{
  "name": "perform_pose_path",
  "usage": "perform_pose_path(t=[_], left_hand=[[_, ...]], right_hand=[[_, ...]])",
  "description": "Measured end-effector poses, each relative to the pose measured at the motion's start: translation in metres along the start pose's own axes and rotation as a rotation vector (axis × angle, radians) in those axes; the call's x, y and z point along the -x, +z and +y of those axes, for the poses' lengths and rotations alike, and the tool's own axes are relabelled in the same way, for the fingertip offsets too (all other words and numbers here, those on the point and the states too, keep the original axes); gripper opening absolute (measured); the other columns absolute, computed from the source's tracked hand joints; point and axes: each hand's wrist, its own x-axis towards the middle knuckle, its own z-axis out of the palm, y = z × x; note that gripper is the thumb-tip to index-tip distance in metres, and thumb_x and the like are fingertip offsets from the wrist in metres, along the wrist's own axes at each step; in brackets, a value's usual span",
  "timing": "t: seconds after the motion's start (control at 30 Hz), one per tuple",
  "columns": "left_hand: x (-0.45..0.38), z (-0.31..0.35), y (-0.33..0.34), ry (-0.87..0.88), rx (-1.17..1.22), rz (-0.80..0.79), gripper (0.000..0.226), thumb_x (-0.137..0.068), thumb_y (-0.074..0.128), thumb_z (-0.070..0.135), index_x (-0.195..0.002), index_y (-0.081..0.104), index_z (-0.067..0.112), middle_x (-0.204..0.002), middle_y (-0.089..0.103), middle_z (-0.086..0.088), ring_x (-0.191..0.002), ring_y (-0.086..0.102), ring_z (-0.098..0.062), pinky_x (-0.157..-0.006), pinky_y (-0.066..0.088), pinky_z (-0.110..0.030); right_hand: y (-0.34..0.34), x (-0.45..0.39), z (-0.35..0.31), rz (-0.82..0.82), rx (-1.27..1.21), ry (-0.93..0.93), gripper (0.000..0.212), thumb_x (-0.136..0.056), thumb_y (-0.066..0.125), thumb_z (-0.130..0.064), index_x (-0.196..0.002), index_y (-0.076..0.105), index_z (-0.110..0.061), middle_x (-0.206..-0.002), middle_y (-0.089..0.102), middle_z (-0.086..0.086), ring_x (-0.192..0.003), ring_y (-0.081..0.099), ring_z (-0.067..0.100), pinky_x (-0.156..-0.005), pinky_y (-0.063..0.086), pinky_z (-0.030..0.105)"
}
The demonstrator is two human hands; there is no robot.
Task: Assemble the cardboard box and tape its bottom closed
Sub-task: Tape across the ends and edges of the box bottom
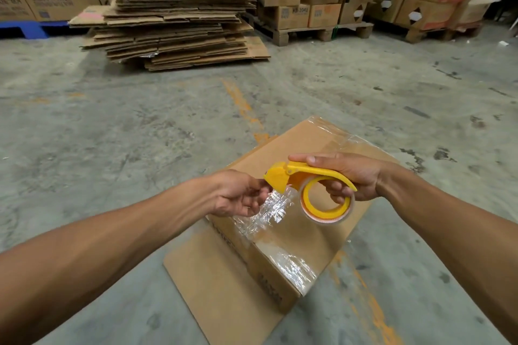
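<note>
Right hand (347,176) clenched round yellow tape dispenser (305,179), roll hanging free to unwind; left hand (238,193) just beside its cutter, pinching loose clear tape (269,210), likely to tear or reposition the strip. Directly beneath both hands, cardboard box (308,232) upturned on the floor (140,134), bottom seam already taped and within reach

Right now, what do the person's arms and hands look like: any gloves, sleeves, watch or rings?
Both are bare. The left hand and right hand wear no gloves, and no rings show on the visible fingers. Both forearms are uncovered up to the frame edge: no sleeves, watch, wristband or markings in view.
</note>
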Motion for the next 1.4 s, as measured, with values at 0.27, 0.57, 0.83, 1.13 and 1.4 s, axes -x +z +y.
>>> perform_pose_path(t=[0.27, 0.57, 0.83, 1.13, 1.4], left_hand=[[-0.014, 0.029, -0.111, 0.278, -0.573, 0.409, 0.019, -0.095, 0.060, 0.013, -0.076, 0.059, 0.010, -0.062, 0.054, -0.003, -0.041, 0.047, -0.006, -0.045, 0.039, -0.019], [-0.062, 0.015, -0.156, 0.225, -0.828, 0.456, 0.019, -0.098, 0.053, 0.021, -0.085, 0.065, 0.017, -0.079, 0.050, -0.003, -0.072, 0.046, -0.015, -0.065, 0.048, -0.030], [-0.057, 0.036, -0.174, 0.524, -0.647, 0.497, 0.014, -0.099, 0.052, 0.022, -0.087, 0.058, 0.017, -0.079, 0.047, 0.000, -0.076, 0.046, -0.014, -0.076, 0.047, -0.034], [-0.074, 0.027, -0.174, 0.472, -0.747, 0.536, 0.020, -0.099, 0.054, 0.024, -0.101, 0.064, 0.007, -0.075, 0.047, -0.003, -0.077, 0.045, -0.021, -0.078, 0.049, -0.042], [-0.081, 0.023, -0.177, 0.423, -0.681, 0.528, 0.021, -0.099, 0.054, 0.023, -0.106, 0.063, 0.005, -0.081, 0.048, -0.003, -0.076, 0.047, -0.015, -0.084, 0.048, -0.041]], right_hand=[[0.024, 0.004, -0.004, 0.064, 0.061, -0.007, 0.040, -0.084, 0.065, -0.031, -0.123, 0.066, -0.030, -0.099, 0.073, 0.011, -0.041, 0.047, 0.011, -0.036, 0.044, 0.021], [0.077, -0.010, 0.032, 0.169, 0.131, 0.024, 0.033, -0.086, 0.072, -0.027, -0.118, 0.069, -0.026, -0.095, 0.073, 0.017, -0.061, 0.057, 0.028, -0.045, 0.051, 0.028], [0.097, -0.012, 0.013, 0.232, 0.063, -0.092, 0.029, -0.089, 0.069, -0.025, -0.118, 0.067, -0.027, -0.079, 0.071, 0.013, -0.047, 0.052, 0.026, -0.044, 0.049, 0.028], [0.110, -0.023, 0.027, 0.309, 0.120, -0.073, 0.031, -0.086, 0.072, -0.029, -0.117, 0.069, -0.029, -0.104, 0.073, 0.018, -0.046, 0.060, 0.012, -0.041, 0.047, 0.019], [0.115, -0.033, 0.032, 0.342, 0.225, -0.092, 0.034, -0.086, 0.071, -0.033, -0.120, 0.068, -0.031, -0.106, 0.067, -0.005, -0.068, 0.061, 0.002, -0.051, 0.050, 0.010]])
